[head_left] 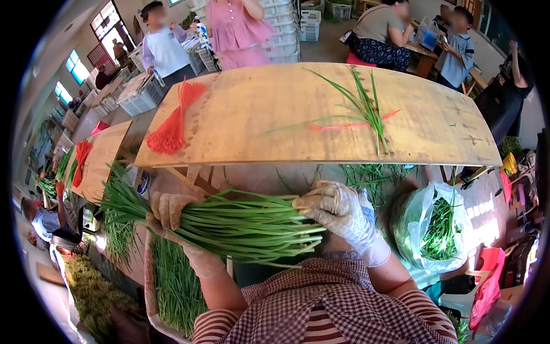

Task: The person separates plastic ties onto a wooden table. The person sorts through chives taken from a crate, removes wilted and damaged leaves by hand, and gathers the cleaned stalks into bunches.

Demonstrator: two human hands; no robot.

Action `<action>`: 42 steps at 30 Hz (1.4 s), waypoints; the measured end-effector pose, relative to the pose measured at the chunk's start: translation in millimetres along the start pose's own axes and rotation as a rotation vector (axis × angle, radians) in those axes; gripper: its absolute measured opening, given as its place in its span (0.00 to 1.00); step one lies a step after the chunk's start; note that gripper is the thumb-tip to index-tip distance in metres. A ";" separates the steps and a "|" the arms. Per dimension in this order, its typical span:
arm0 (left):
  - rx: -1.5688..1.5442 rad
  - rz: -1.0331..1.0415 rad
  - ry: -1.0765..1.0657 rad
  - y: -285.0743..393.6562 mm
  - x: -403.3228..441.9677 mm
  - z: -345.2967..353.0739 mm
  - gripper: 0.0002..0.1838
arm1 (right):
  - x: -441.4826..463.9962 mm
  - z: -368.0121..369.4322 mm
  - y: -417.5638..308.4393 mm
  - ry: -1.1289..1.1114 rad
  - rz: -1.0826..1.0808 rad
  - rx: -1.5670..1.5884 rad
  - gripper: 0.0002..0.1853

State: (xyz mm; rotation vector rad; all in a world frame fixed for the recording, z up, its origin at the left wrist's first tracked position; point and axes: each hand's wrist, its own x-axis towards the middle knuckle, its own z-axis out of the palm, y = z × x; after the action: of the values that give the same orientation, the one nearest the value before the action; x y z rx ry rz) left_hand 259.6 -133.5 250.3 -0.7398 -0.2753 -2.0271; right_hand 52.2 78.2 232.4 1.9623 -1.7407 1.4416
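A thick bunch of green garlic chives [252, 223] lies sideways in front of my chest, leafy tips to the left and pale stem ends to the right. My left hand [170, 213], in a thin, stained glove, is wrapped round the bunch near its leafy end. At the stem ends, my gloved right hand [337, 207] has its fingers closed on some of the stalks. Beyond them, a few loose chives [366, 109] lie across a red tie [344, 125] on the wooden table [258, 109]. A bundle of red ties [175, 123] rests on the table's left side.
Below my left arm stands a crate of chives [177, 286]. A clear plastic bag [409, 223] with green trimmings sits at the right, near a red and white chair [487, 269]. White crates [140, 94] and several people are beyond the table; another worktable [103, 157] is left.
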 end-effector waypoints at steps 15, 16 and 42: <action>0.074 -0.012 -0.201 -2.4 0.4 1.7 0.13 | 12.3 -7.7 -19.1 0.024 0.054 -0.106 0.12; 0.082 -0.019 -0.199 -1.9 -0.3 1.5 0.14 | 15.4 -7.9 -21.9 0.021 0.040 -0.107 0.13; -0.054 0.135 -0.036 12.0 -5.1 7.1 0.14 | -5.5 5.3 -32.1 -0.023 0.256 -0.126 0.12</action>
State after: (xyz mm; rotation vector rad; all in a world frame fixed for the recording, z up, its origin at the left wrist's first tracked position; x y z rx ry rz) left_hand 274.4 -133.2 251.7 -0.8072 -0.1870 -1.9013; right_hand 82.4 88.7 240.5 1.7523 -2.1009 1.3457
